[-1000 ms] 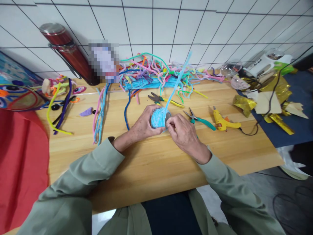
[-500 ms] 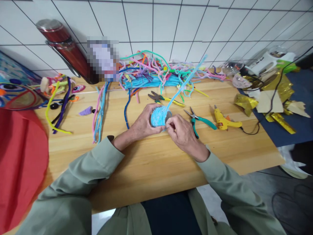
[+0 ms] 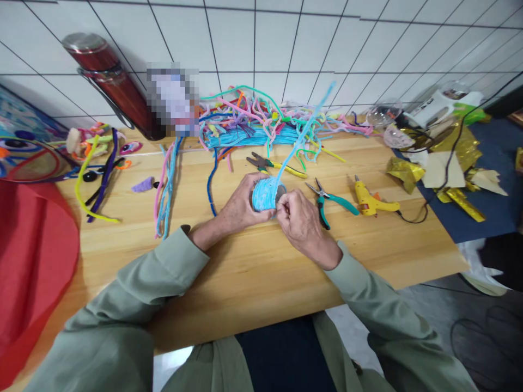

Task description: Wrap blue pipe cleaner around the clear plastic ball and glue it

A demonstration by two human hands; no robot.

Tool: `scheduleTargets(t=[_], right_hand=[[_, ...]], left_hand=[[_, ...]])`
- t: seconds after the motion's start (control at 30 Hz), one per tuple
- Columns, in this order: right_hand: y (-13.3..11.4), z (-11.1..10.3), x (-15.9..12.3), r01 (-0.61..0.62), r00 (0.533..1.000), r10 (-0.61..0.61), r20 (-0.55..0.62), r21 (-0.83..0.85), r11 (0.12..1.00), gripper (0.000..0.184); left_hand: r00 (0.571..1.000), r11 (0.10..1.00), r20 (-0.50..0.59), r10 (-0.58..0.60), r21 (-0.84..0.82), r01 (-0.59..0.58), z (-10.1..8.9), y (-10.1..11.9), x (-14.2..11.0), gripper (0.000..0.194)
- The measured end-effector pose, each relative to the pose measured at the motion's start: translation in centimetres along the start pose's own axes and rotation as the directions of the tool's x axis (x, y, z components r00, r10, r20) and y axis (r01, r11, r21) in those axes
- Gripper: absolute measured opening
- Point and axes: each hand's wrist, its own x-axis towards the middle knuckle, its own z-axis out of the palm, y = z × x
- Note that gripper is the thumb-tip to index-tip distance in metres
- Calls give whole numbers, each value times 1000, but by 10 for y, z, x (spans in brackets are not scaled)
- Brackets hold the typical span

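Observation:
My left hand (image 3: 239,207) is wrapped round a short hollow roll (image 3: 265,195) covered in coils of light-blue pipe cleaner. From the roll's right rim a free length of pipe cleaner (image 3: 300,139) rises up and to the right. My right hand (image 3: 301,223) is closed at the open right end of the roll, fingertips pinched at its rim. What lies between those fingertips is hidden. Just right of my right hand lie teal-handled pliers (image 3: 333,200) with open jaws. Behind the roll are yellow-handled pliers (image 3: 275,164).
A yellow glue gun (image 3: 370,200) with a cord lies at the right, near gold foil scraps (image 3: 453,141). A heap of coloured pipe cleaners (image 3: 253,122) lines the wall. A red thermos (image 3: 118,87) stands at the back left; red fabric (image 3: 36,272) covers the left edge.
The free pipe cleaner has swung slightly left and stands steeper. My right hand has shifted a little, its fingers still closed at the rim. My left hand keeps its hold.

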Motion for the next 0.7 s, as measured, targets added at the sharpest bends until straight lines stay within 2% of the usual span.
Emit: scheduleTargets(t=[0.1, 0.2, 0.27, 0.4, 0.5, 0.7], right_hand=[[0, -4, -2, 42, 997, -42, -62, 6, 999, 14], [3, -10, 1, 5, 995, 5, -99, 105, 994, 11], [6, -13, 6, -39, 997, 49, -55, 173, 984, 10], [10, -16, 13, -113, 989, 88, 119, 225, 968, 10], [10, -17, 14, -171, 977, 130, 171, 252, 953, 9], [9, -22, 15, -216, 976, 217, 30, 286, 933, 8]], left_hand=[[999, 999, -9, -38, -15, 38, 2, 1, -1, 80], [998, 998, -10, -54, -32, 54, 3, 2, -1, 80], [999, 998, -6, -53, -31, 53, 3, 3, -1, 81], [1000, 1000, -8, 0, -16, 0, 4, 4, -1, 80], [1000, 1000, 4, 23, -7, -23, 4, 5, 0, 80], [1000, 1000, 18, 5, -29, -5, 6, 4, -1, 82]])
